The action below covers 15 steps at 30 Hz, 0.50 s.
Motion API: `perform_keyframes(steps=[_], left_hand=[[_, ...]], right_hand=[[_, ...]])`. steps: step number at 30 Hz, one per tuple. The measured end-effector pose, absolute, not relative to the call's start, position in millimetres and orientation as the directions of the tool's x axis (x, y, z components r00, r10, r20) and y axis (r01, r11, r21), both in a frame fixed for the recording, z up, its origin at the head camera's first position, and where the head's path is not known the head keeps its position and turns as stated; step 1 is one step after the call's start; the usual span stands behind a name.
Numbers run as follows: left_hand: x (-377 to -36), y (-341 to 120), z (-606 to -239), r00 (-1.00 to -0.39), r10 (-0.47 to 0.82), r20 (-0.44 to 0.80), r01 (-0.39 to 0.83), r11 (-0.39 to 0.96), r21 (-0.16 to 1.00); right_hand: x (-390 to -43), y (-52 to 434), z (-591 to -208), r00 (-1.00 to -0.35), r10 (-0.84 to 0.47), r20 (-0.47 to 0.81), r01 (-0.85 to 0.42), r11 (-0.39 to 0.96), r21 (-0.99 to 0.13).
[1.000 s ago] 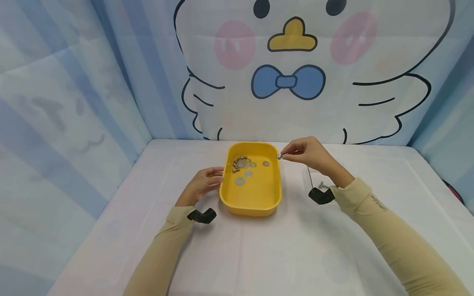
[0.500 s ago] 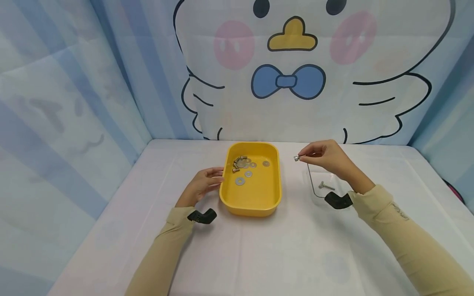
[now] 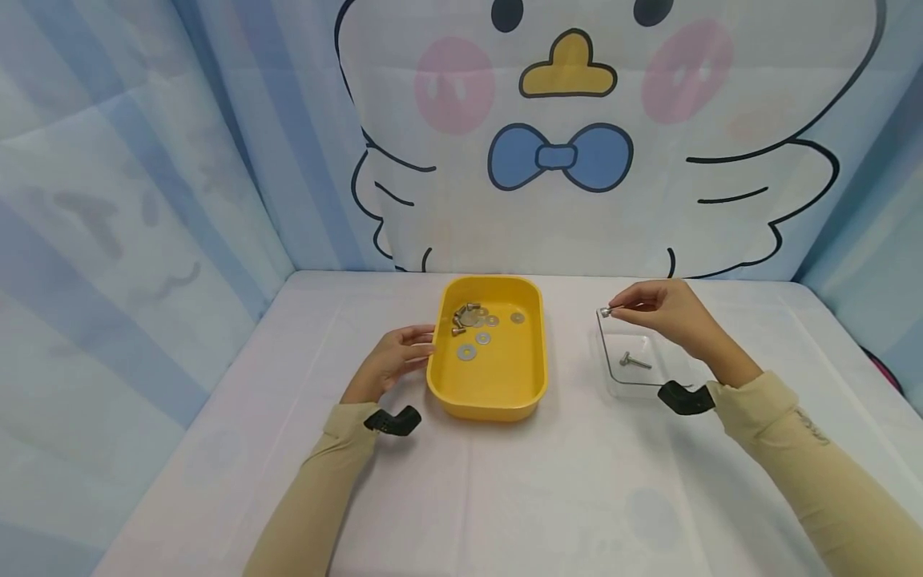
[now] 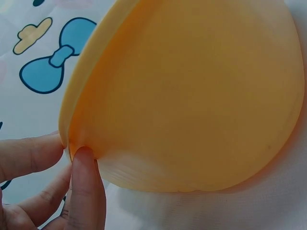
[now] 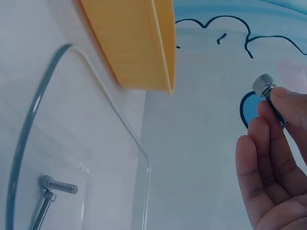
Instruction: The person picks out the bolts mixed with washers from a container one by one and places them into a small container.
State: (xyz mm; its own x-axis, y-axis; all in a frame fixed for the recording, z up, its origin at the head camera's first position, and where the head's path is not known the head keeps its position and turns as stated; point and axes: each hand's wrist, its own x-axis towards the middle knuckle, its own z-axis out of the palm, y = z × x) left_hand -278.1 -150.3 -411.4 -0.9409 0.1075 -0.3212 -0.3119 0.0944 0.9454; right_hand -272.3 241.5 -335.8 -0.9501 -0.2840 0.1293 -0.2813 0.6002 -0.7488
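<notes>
Right hand (image 3: 659,308) pinches a small silver bolt (image 5: 266,91) — round-headed, threaded.

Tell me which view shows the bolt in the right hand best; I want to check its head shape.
The right wrist view: the bolt fills the frame close up, its round knurled head clear above the fingertips of the right hand pinching it. The head view shows it only as a tiny speck over the clear tray. The left wrist view misses it.
</notes>
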Motion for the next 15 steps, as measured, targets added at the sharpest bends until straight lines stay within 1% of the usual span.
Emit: perform_keyframes(steps=[7, 15], left_hand=[[-278, -151, -412, -0.936, 0.129, -0.328, -0.319, 0.089, 0.944], [-279, -150, -411, -0.928, 0.125, -0.351, -0.343, 0.084, 0.936]], right_hand=[[-273, 255, -338, -0.952, -0.27, 0.145, -0.286, 0.615, -0.735], [-275, 270, -343, -0.964, -0.238, 0.115, -0.244, 0.631, -0.736]])
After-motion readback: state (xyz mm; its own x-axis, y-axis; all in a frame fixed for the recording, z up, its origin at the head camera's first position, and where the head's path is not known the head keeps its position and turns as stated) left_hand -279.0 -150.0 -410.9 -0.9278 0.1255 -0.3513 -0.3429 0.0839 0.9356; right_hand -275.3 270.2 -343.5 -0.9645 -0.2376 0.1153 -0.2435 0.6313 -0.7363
